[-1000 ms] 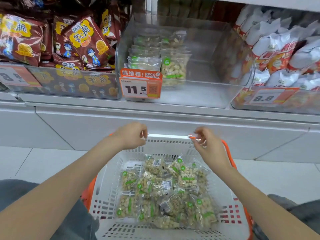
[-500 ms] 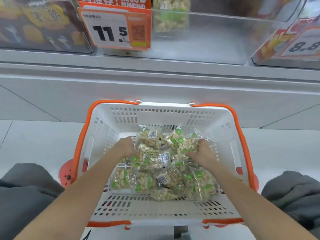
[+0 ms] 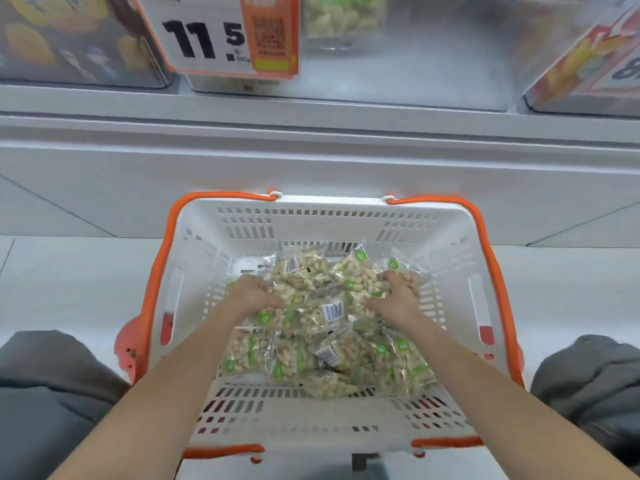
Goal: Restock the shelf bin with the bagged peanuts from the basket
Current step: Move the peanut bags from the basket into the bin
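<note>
Retail shop aisle, seen from in front of a low shelf.

A price tag [image 3: 221, 36] reading 11.5, with a QR code, hangs on a clear shelf bin [image 3: 415, 64]; neighbouring bins of packaged snacks [image 3: 69, 39] stand to the left and right. A white shopping basket [image 3: 346, 216] with orange handles, holding bagged peanuts [image 3: 322, 313], sits on the tiled floor [image 3: 69, 278].

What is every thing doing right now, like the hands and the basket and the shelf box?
left hand: grips peanut bags
right hand: grips peanut bags
peanut bags: piled loose in basket
basket: on floor, handles folded down
shelf bin: mostly bare, some bags at back
price tag: reads 11.5
</note>
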`<state>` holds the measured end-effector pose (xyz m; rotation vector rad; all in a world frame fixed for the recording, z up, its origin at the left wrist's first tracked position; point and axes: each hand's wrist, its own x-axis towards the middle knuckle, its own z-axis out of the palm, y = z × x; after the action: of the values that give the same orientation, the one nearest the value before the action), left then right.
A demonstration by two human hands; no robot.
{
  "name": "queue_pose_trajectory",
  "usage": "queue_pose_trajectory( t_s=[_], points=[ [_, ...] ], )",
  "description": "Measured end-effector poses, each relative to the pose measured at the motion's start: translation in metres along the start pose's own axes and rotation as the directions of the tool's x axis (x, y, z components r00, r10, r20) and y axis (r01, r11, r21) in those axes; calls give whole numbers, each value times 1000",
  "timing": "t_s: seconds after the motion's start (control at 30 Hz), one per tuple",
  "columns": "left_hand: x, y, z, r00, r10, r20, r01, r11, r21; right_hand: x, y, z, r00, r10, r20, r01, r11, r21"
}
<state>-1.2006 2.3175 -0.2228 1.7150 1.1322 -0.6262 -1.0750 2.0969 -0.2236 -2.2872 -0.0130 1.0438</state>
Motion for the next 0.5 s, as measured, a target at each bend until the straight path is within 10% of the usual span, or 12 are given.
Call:
queue_pose_trajectory(
  t_s=[0.5],
  points=[
    [-166, 127, -115, 931, 366, -23, -362, 927, 101, -105, -121, -108, 903, -378, 205, 333, 916, 224]
  ],
)
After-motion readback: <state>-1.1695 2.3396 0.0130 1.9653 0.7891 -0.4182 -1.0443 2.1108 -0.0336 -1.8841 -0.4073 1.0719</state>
